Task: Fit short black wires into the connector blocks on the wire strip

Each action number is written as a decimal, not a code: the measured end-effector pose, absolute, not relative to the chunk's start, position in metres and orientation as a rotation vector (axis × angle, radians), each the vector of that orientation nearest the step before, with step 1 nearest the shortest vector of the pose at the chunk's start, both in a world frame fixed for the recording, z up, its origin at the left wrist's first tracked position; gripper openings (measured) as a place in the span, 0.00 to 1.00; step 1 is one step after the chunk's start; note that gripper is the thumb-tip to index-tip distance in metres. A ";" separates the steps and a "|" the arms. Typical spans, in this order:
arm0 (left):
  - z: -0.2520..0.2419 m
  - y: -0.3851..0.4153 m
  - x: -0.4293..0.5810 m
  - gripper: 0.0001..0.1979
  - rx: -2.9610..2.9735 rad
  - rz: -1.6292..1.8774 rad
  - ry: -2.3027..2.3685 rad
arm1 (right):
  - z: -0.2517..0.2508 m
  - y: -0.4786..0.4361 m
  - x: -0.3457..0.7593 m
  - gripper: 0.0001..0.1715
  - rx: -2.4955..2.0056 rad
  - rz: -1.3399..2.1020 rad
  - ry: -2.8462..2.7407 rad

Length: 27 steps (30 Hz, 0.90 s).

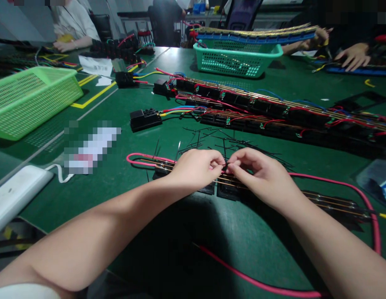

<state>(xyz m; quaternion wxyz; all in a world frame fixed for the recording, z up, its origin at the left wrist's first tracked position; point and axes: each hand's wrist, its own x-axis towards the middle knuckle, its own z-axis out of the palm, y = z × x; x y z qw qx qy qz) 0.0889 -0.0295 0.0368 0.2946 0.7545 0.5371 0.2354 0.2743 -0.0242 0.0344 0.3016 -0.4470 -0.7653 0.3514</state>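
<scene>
My left hand [197, 168] and my right hand [264, 172] meet over a black strip assembly [228, 191] with copper-coloured rods along it. Both hands are closed in a pinch on a small black cable tie [224, 167], its ends partly hidden by my fingers. Beneath them a thick red wire [330, 177] runs along the assembly, loops at its left end and bends down on the right. Two more ties stand up from the left part. Loose black cable ties [267, 153] lie scattered just behind my hands.
Longer wired black strips [261, 108] lie behind, with a black connector block [145, 119] at one end. A green basket [40, 85] stands left, a teal basket [233, 62] at the back. A white power strip [21, 191] is near left. Other people's hands [353, 56] work across the table.
</scene>
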 end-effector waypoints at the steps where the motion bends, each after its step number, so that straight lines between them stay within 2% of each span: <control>1: 0.037 -0.029 0.089 0.09 2.009 0.626 1.427 | 0.035 -0.024 0.274 0.06 -1.187 0.935 -2.027; 22: 0.038 -0.030 0.089 0.09 2.040 0.647 1.396 | 0.035 -0.024 0.275 0.07 -1.190 0.897 -2.078; 27: 0.038 -0.031 0.088 0.13 2.041 0.687 1.340 | 0.036 -0.025 0.274 0.06 -1.176 0.850 -2.103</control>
